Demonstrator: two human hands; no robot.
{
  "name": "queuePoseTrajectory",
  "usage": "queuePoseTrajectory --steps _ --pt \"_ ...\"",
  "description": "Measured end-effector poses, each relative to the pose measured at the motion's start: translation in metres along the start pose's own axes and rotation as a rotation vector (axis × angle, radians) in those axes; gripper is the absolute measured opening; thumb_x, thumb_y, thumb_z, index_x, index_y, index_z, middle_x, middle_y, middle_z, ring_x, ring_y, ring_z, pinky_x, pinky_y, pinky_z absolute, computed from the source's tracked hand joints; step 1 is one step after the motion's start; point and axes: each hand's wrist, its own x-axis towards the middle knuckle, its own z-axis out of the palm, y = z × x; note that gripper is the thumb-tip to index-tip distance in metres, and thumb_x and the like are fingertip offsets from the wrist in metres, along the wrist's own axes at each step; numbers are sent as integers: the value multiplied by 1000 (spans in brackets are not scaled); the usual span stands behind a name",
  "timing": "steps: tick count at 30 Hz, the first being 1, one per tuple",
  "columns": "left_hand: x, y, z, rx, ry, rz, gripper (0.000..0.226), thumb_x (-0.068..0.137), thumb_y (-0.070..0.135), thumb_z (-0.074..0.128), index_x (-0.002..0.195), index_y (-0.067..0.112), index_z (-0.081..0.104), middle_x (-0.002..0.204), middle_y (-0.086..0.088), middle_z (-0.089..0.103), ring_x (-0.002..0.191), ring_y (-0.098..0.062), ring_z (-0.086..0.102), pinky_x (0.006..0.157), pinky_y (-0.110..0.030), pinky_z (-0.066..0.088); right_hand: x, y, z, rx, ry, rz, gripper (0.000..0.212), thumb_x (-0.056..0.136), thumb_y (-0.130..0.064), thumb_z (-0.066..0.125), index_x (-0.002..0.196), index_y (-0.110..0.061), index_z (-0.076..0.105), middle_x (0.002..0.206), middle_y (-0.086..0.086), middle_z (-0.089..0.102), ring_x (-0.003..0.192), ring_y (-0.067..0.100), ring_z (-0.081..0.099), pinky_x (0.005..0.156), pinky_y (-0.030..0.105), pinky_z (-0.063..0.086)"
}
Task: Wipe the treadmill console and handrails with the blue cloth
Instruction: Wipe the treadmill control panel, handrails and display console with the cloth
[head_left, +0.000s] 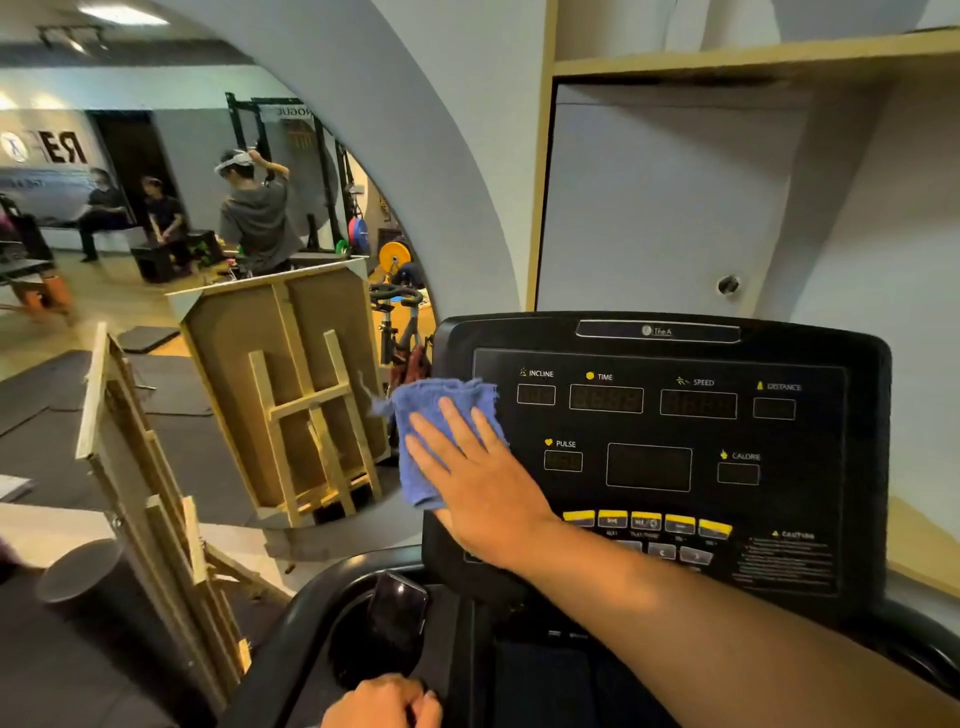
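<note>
The black treadmill console (675, 441) fills the right middle, with dark displays and a row of yellow buttons. My right hand (478, 478) lies flat, fingers spread, pressing the blue cloth (431, 415) against the console's left edge. The cloth hangs partly past that edge. My left hand (382, 704) sits at the bottom, fingers curled on the black left handrail (270, 665); what lies under the palm is hidden. A dark phone (397, 610) stands in the cup holder below the console.
A large arched mirror (156, 234) on the left reflects a gym, several people and a wooden easel. A real wooden easel (156, 493) leans just left of the treadmill. A black foam roller (88, 582) lies at lower left. A white wall and a wooden shelf stand behind the console.
</note>
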Motion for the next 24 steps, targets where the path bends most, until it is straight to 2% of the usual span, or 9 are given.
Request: queuePoseTrajectory --steps 1,2,4,7,9,12,15,21,24 --pt "-9 7 -9 65 -155 -38 53 89 40 42 62 6 72 67 -11 69 80 -26 67 87 -30 46 -14 -7 6 -18 -34 -81 75 92 -47 49 157 -16 27 167 7 17 153 38 6 122 53 -3" --pt "-18 6 -18 151 -182 -40 40 84 58 46 66 32 71 61 9 60 65 -6 56 73 -18 43 -29 -10 11 -13 -68 -155 74 92 -47 49 157 -16 27 167 6 18 153 37 6 123 52 -2" --pt "-27 9 -25 229 -216 18 30 77 70 45 68 47 63 64 14 55 63 -5 50 70 -16 41 -52 -3 16 7 -85 -304 71 94 -44 49 156 -17 28 166 4 21 154 33 7 123 50 -2" --pt "-30 19 -32 193 -219 -25 33 79 71 47 81 44 66 67 14 57 67 -5 51 78 -17 42 -44 26 10 -33 -77 -369 73 89 -39 52 155 -16 31 164 5 28 153 33 16 123 50 2" --pt "-26 21 -32 148 -240 -14 35 82 70 47 94 43 65 70 14 58 68 -4 52 80 -17 41 -16 49 -4 -41 -31 -180 76 87 -37 56 155 -14 32 163 9 28 151 36 19 122 53 7" --pt "-29 21 -37 157 -247 0 36 83 69 47 86 38 65 67 15 56 61 -2 48 79 -16 39 28 77 -31 14 47 150 77 92 -41 57 157 -13 26 165 11 21 153 37 12 122 52 5" --pt "-27 18 -37 169 -261 23 37 85 66 47 81 33 64 72 14 58 62 0 50 78 -16 39 44 65 -33 86 89 319 74 97 -45 45 159 -13 19 167 11 13 154 36 3 124 52 5" --pt "-27 20 -41 203 -271 51 42 89 63 46 71 28 60 72 15 55 61 -1 51 69 -13 37 -26 20 -6 62 -4 89 79 96 -47 44 158 -6 17 167 15 6 154 35 0 124 48 0" --pt "-27 19 -39 169 -275 35 41 88 63 47 79 27 65 79 13 64 69 0 58 76 -13 40 -53 36 0 10 -57 -113 78 90 -40 48 157 -8 22 165 13 13 153 32 9 123 47 6"
